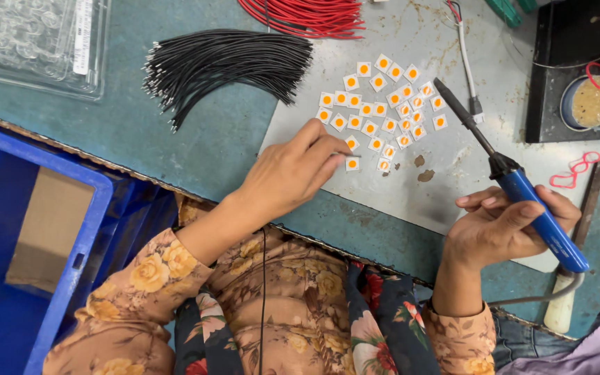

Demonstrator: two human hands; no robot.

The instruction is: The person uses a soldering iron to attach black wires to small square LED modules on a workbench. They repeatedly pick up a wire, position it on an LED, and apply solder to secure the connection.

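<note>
Hands apart: left hand [293, 170] pinches thin solder wire [347, 155] at near white square chip [353, 164]; right hand [505, 226] grips blue-handled soldering iron [515, 184], lifted clear.

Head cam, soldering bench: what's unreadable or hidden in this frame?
- Left hand: what its fingertips pinch over a square chip is too thin to identify; fingers cover most of it.
- Soldering iron in right hand: tip contact with the metal sheet unclear.
- Red wires: cut off by top edge.
- Clear plastic tray: contents blurred, cropped at the corner.
- Blue crate: runs off the left edge.
</note>
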